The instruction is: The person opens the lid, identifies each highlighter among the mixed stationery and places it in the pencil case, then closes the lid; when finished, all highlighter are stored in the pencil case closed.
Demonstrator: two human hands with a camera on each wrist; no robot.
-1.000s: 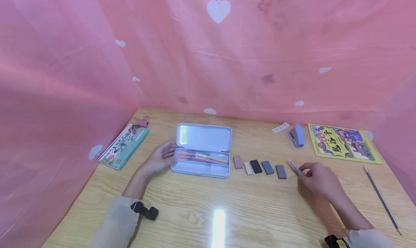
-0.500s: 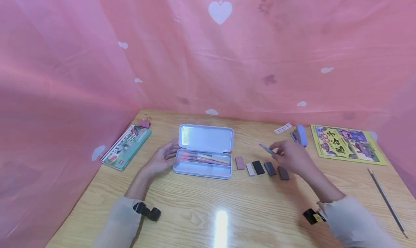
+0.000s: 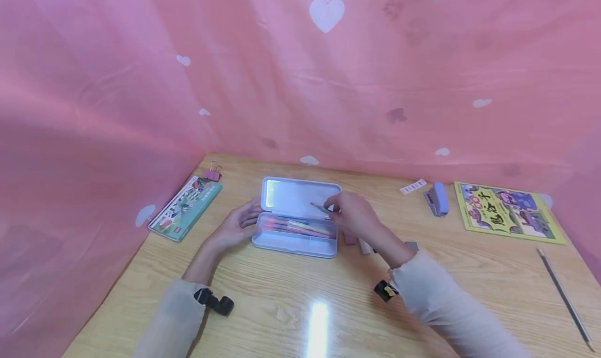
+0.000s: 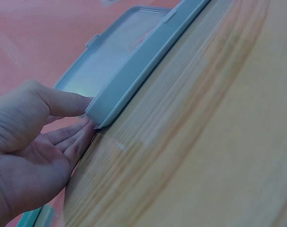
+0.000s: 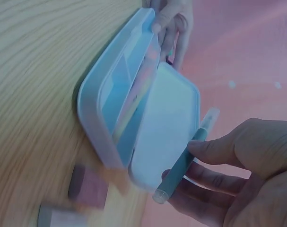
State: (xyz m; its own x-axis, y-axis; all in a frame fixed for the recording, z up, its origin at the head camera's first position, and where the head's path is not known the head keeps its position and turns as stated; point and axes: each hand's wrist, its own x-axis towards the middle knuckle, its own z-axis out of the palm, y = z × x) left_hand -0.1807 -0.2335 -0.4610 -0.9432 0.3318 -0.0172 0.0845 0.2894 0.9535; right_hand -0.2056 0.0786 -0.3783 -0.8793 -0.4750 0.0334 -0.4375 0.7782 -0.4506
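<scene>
A light blue pencil case (image 3: pixel 295 247) lies open on the table, several pens (image 3: pixel 298 227) in its back compartment. My left hand (image 3: pixel 236 223) is at its left end; in the left wrist view the thumb touches the case's corner and the extended fingers lie against the end wall. My right hand (image 3: pixel 354 212) pinches a grey-green pen (image 5: pixel 181 165) with a clear cap between thumb and fingers. It holds the pen in front of the raised lid (image 3: pixel 300 196), above the case's right end. My right forearm hides part of the row of erasers.
A pink eraser (image 3: pixel 349 238) and a white eraser (image 3: pixel 364 247) lie right of the case. Farther right are a purple stapler (image 3: pixel 437 199), a yellow booklet (image 3: pixel 509 212) and a long pencil (image 3: pixel 565 298). A teal box (image 3: pixel 185 209) and pink binder clip (image 3: pixel 213 175) lie left.
My right hand has carried the pen leftward from beyond the erasers, over them, to the pencil case. My left hand has stayed at the case's left end.
</scene>
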